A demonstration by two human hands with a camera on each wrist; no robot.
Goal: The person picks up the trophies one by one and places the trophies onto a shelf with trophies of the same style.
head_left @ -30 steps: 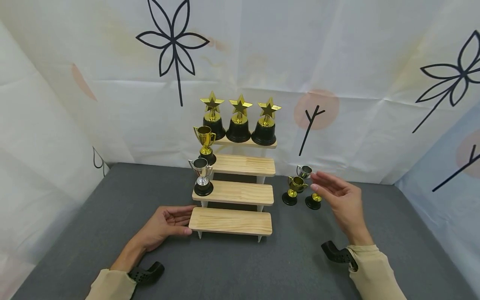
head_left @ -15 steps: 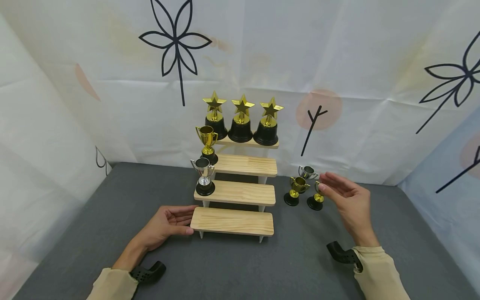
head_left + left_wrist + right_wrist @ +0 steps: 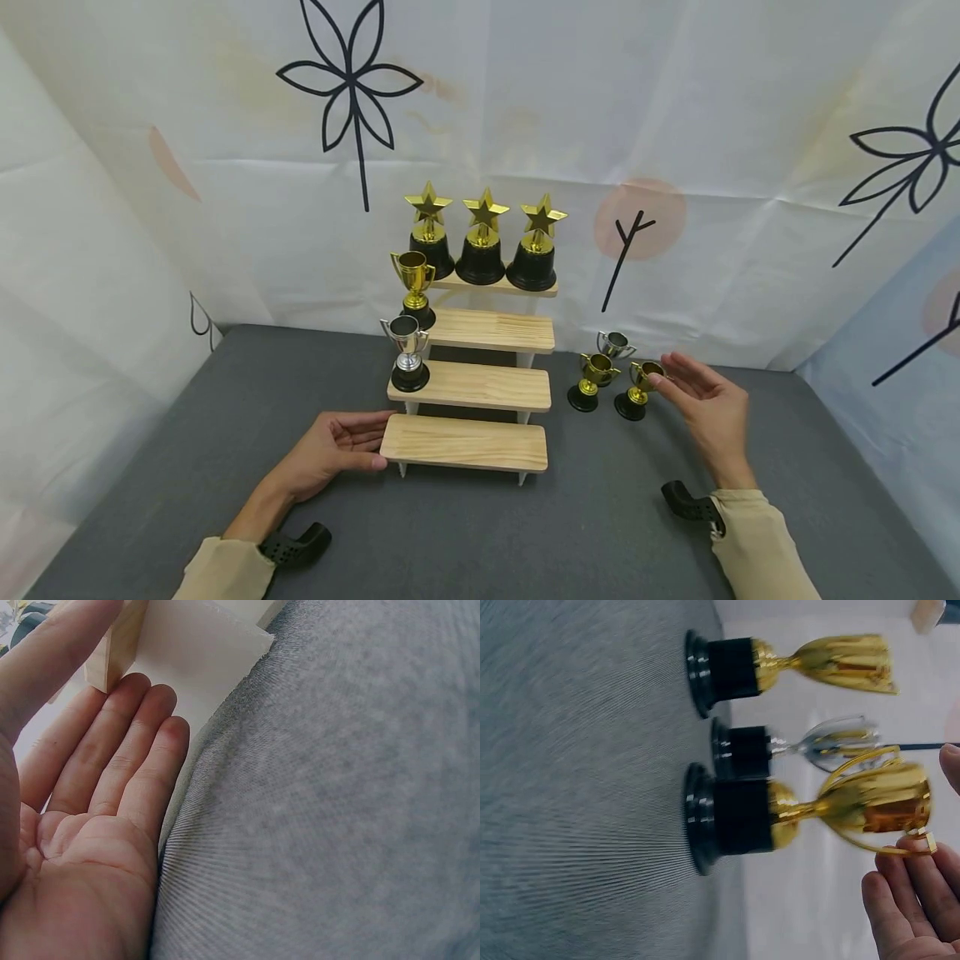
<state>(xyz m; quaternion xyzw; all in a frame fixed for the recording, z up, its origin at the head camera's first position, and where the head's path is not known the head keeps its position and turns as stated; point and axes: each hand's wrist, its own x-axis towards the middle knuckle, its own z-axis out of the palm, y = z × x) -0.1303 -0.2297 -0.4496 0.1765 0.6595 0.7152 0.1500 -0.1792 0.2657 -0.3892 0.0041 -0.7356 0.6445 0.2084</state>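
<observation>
A small gold trophy cup point(image 3: 637, 397) on a black base stands on the table. Beside it is my right hand point(image 3: 708, 417), fingers mostly straight and fingertips at the cup's right handle; the right wrist view has the thumb apart from the cup. Another gold trophy cup point(image 3: 596, 371) and a silver trophy cup point(image 3: 840, 746) stand close by. With straight fingers, my left hand point(image 3: 333, 450) touches the left end of the lowest step of a wooden stepped display stand point(image 3: 463, 442). Its thumb lies at the front corner.
Three gold star trophies point(image 3: 482, 250) line the top step. Below them, at the left ends of separate steps, stand a gold cup point(image 3: 414, 279) and a silver cup point(image 3: 407, 350). A white printed cloth point(image 3: 247, 250) hangs behind the grey table point(image 3: 480, 542).
My right hand has moved slightly right, uncovering more of the nearest gold cup. The left hand stays at the stand. The whole view has shifted a little.
</observation>
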